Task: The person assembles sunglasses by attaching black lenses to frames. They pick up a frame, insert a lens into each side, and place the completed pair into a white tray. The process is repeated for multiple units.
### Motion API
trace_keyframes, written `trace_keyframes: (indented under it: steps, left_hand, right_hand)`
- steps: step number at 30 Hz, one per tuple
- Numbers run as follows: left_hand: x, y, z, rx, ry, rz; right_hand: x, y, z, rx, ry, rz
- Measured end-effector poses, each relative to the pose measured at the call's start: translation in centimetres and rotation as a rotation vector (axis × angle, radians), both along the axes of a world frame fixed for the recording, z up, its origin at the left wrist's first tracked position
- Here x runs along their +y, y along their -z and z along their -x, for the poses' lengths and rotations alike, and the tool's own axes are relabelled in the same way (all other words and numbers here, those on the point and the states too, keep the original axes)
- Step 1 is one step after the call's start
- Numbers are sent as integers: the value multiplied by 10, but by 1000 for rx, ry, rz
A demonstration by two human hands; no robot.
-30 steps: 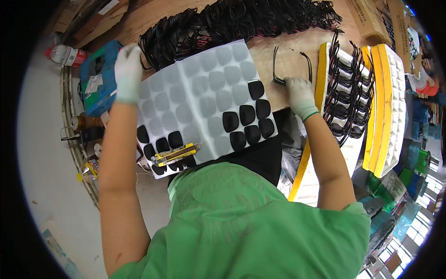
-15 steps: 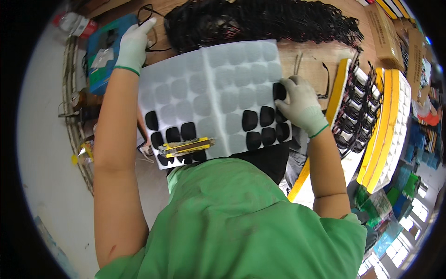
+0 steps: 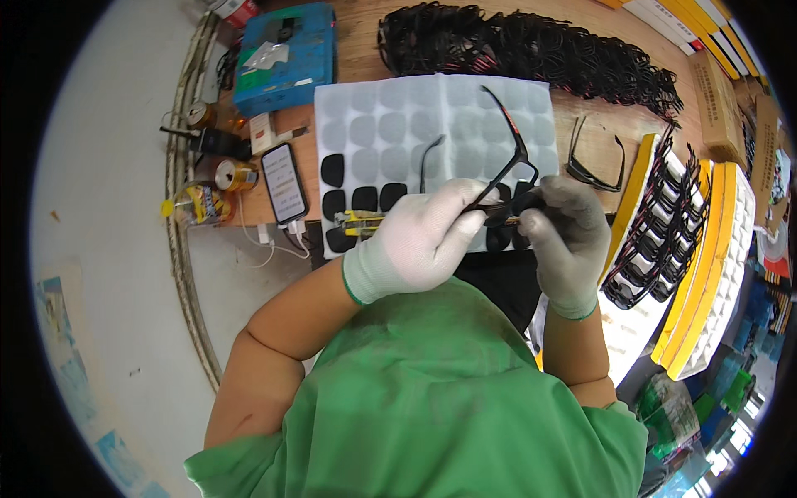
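Tabletop (image 3: pixel 602 124) carries pale sheet (image 3: pixel 442 112), frame pile (image 3: pixel 531 51) behind it. Left hand (image 3: pixel 422 239) closed, thumb and fingers pinching a black frame (image 3: pixel 519 153) above the sheet; right hand (image 3: pixel 573 241) half curled, thumb and fingertips gripping a dark lens (image 3: pixel 525 202) beside the frame's rim.

On my worktop (image 3: pixel 355 41), near its front left corner, the phone (image 3: pixel 284 184) shows lines of small text I can't make out; toward the right edge, a cardboard box (image 3: pixel 718 108) bears dark printed characters (blurred from here).
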State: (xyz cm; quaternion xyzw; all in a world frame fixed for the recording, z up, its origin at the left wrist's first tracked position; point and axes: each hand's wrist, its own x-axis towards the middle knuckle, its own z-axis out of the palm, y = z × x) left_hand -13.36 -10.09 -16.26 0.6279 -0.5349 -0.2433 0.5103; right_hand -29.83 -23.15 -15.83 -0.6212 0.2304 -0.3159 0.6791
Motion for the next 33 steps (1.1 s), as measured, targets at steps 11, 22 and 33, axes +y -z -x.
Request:
trace_keyframes:
  steps: [11,22,33]
  left_hand:
    - [30,-17,3,117,117,-236]
    - [45,-16,22,-8,157,-222]
    - [39,-16,-1,151,302,-329]
  right_hand:
    - [32,1,4,61,83,-61]
    - [-3,5,21,208,-390,-26]
    - [8,56,22,-37,-404,-410]
